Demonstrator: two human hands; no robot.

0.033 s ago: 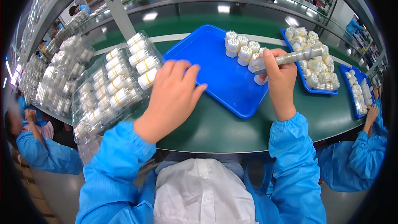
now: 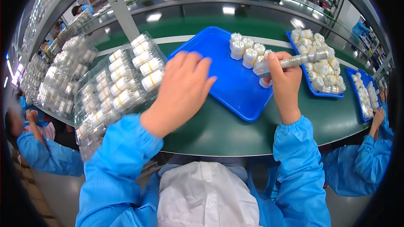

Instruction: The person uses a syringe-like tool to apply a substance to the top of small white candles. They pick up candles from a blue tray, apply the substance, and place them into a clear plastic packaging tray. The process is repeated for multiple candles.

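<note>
My left hand [image 2: 179,90] hovers over the left edge of a blue tray [image 2: 229,86]. Its thumb is apart from the fingers, whose tips are smeared by motion, and nothing shows in it. My right hand [image 2: 286,82] grips a grey tool [image 2: 301,59] with a boxy head and a long handle wrapped in clear plastic. The head is over the tray's right side, beside white bundles [image 2: 250,56] with yellow bands standing upright in a cluster. More such bundles [image 2: 150,67] lie in clear plastic trays [image 2: 158,50] left of my left hand.
Another blue tray [image 2: 315,90] piled with white bundles stands at the right, with a further one [image 2: 365,115] beyond it. Stacked clear packs [image 2: 57,75] fill the far left. A grey post [image 2: 118,6] rises behind the clear trays. Co-workers in blue sit on both sides.
My left hand has moved a little to the right and upward, farther over the blue tray. The right hand and its tool have barely moved.
</note>
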